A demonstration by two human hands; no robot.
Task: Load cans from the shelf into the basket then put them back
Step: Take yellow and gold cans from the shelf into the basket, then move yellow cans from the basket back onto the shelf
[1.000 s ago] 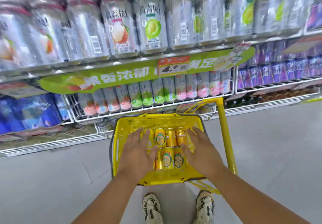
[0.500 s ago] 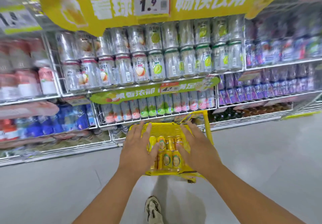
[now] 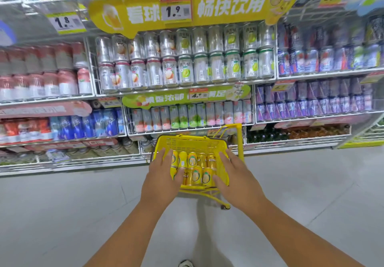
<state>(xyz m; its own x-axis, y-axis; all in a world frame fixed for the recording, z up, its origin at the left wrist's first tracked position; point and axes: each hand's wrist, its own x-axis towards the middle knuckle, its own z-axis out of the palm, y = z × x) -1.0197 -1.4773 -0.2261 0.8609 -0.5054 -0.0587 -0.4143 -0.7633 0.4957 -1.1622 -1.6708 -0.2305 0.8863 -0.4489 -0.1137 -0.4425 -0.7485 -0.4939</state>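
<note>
A supermarket drinks aisle: wire shelves run wall to wall above a pale grey floor. At far left stand pink and red cans, with blue cans a tier lower. At centre, under a yellow banner with a 1.9 price tag, silver fruit-drink cans fill two stacked rows. On the floor below sits a yellow basket holding yellow cans in two rows. The left hand reaches over the basket's left side, fingers spread; the right hand over its right side, fingers spread; neither visibly grips a can. Purple cans line the right-hand shelves.
</note>
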